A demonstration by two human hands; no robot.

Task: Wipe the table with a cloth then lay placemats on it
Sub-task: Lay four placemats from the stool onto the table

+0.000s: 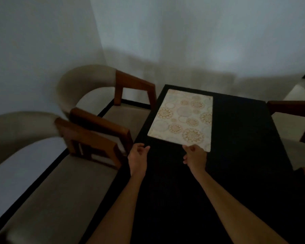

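A cream placemat (pixel 183 118) with round orange and pale blue patterns lies flat on the far left part of the black table (pixel 236 155). My right hand (pixel 195 157) touches the placemat's near edge, thumb and fingers pinching it close to the near right corner. My left hand (pixel 137 157) hovers just off the placemat's near left corner, fingers loosely apart and holding nothing. No cloth is in sight.
Two wooden chairs with beige cushions stand along the table's left side, the far chair (pixel 113 95) and the near chair (pixel 60 155). Another chair (pixel 294 120) is at the right side. A white wall runs behind the table.
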